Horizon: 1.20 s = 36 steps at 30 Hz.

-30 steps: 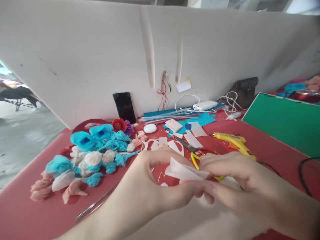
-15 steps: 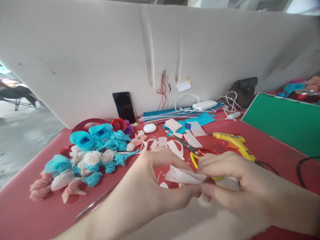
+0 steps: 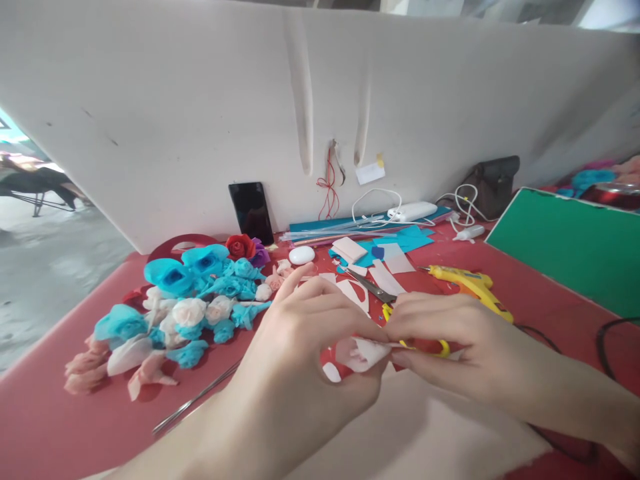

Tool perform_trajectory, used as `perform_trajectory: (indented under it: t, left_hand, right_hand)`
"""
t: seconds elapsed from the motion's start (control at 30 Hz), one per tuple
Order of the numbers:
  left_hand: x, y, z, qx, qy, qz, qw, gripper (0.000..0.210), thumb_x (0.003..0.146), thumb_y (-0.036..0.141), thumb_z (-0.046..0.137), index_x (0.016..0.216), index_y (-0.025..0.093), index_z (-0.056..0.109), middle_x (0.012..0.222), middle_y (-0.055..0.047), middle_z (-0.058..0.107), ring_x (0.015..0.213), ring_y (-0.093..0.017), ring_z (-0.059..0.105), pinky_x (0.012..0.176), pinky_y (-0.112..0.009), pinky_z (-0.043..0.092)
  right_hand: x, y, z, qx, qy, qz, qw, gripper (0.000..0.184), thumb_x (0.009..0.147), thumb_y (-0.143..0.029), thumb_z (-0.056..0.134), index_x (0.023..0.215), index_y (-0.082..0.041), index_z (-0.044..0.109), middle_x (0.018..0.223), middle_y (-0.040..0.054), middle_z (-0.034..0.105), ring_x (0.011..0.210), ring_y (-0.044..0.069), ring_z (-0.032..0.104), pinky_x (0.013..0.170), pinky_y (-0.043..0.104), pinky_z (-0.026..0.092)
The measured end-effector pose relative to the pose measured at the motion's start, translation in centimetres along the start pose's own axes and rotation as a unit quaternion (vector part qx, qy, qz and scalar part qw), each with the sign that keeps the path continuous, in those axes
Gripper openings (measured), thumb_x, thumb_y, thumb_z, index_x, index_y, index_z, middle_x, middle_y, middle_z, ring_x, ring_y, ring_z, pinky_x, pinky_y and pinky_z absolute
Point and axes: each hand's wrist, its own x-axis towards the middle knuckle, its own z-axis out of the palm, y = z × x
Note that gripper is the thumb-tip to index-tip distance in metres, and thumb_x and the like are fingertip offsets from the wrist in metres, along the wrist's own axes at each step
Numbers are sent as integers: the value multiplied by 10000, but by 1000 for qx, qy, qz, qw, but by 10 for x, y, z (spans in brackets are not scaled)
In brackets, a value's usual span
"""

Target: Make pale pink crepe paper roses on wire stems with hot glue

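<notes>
white paper petal sits pinched between both hands just above the red table, now crumpled tighter than half a second ago, when it lay flatter and wider — the shaping looks further along. left hand grips its near side with thumb and fingers curled over; right hand nips the other edge. beyond them lie scissors, a yellow glue gun, then the heap of paper flowers — far left.

White paper piece pinched between left hand and right hand above red table.
</notes>
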Motion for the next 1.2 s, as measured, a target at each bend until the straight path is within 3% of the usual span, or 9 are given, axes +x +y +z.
perform_trajectory:
  t: [0.2, 0.4, 0.57, 0.9, 1.07, 1.2]
  left_hand:
    - [1, -2, 2, -62, -23, -55, 996, 177, 641, 96, 647, 680, 263, 687, 645, 71, 665, 684, -129, 574, 698, -263, 446]
    - [1, -2, 2, -117, -95, -138, 979, 174, 689, 188, 636, 749, 337, 702, 709, 103, 694, 701, -127, 596, 662, -223, 462]
    - [3, -2, 4, -106, -131, -177, 970, 113, 702, 250, 619, 715, 305, 717, 703, 65, 697, 699, -151, 602, 645, -238, 461]
    - [5, 0, 9, -121, -127, -224, 959, 117, 657, 218, 636, 666, 292, 726, 656, 50, 677, 667, -133, 611, 602, -200, 446]
    - [7, 4, 13, -142, -101, -239, 955, 88, 642, 202, 641, 608, 235, 715, 568, 34, 623, 527, -105, 536, 497, -185, 412]
    - [6, 5, 13, -150, -117, -259, 947, 89, 652, 197, 627, 615, 214, 705, 561, 33, 608, 446, -77, 469, 402, -162, 356]
  right_hand:
    - [2, 0, 1, -21, 33, -24, 999, 125, 858, -192, 497, 757, -205, 569, 730, -24, 575, 702, 104, 500, 662, 234, 391]
    - [-1, -8, -3, -35, -3, 42, 998, 146, 840, -194, 489, 754, -201, 607, 751, -3, 611, 711, 128, 541, 657, 240, 407]
    - [-3, -10, -7, -26, -31, 77, 996, 152, 839, -210, 487, 748, -201, 608, 762, -1, 612, 726, 134, 542, 651, 236, 401]
    - [-4, -6, -9, -10, -66, 111, 992, 235, 848, -274, 472, 654, -185, 570, 679, -7, 565, 657, 120, 512, 573, 229, 360]
    - [-2, -3, -12, 17, -89, 133, 987, 212, 842, -270, 473, 686, -186, 590, 650, -11, 541, 634, 114, 498, 536, 220, 339]
    - [-1, 0, -13, 32, -119, 139, 983, 205, 848, -242, 448, 690, -188, 566, 613, -35, 504, 583, 85, 456, 520, 203, 324]
